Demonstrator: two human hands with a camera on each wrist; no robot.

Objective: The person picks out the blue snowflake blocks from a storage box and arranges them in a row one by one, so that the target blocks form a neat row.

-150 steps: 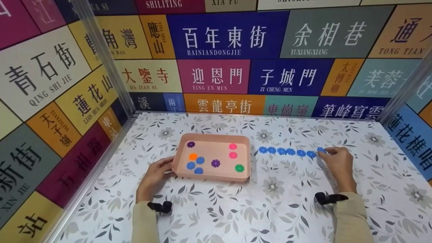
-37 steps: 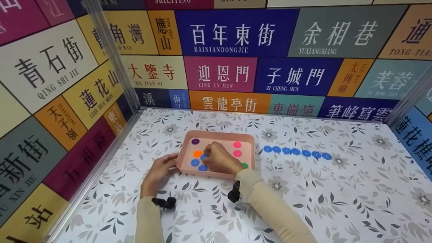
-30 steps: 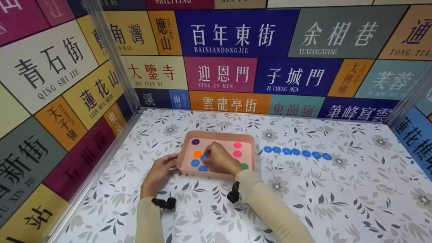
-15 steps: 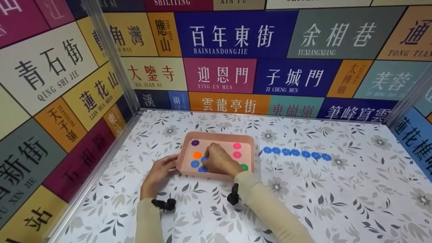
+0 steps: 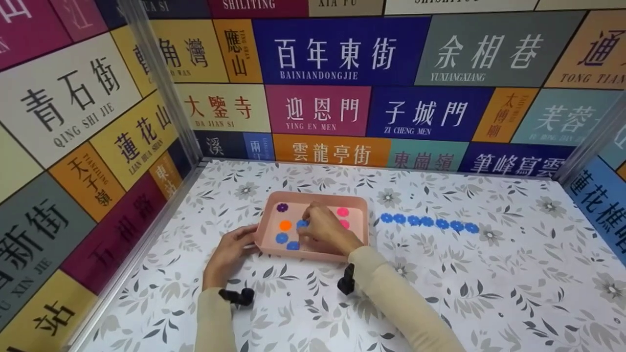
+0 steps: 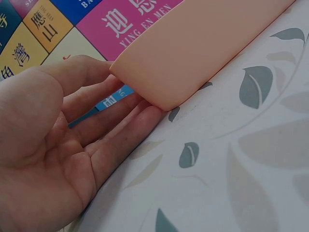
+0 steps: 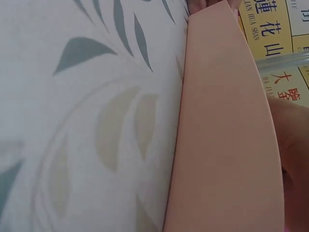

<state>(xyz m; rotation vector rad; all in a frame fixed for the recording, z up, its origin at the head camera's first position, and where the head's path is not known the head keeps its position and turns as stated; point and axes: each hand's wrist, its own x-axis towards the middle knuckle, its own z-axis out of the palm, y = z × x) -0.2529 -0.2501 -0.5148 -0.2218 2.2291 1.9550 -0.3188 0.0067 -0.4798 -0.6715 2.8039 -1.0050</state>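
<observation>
My right hand (image 5: 326, 229) reaches into a shallow pink tray (image 5: 318, 197) and pinches a blue flower-shaped piece (image 5: 302, 224) between thumb and fingers. Two more blue flower pieces (image 5: 281, 238) lie in the tray just left of that hand, below an orange one (image 5: 285, 225). My left hand (image 6: 63, 125) rests its extended fingers against the tray's left corner, from the rim down to the table. On the table right of the tray, several blue flower pieces (image 5: 427, 222) form a line. In the right wrist view the tray's side wall (image 7: 224, 125) hides most of the right hand.
Also in the tray are a purple flower piece (image 5: 282, 208) at the far left corner and pink ones (image 5: 343, 212) at the right. The table (image 5: 274, 313) has a leaf-print cover. Walls of coloured Chinese name panels (image 5: 342, 51) stand behind and at both sides.
Five seconds ago my right hand was at the right end of the blue line; it came to the tray. In the last half second it shifted slightly right with a blue flower piece. Left hand stayed.
</observation>
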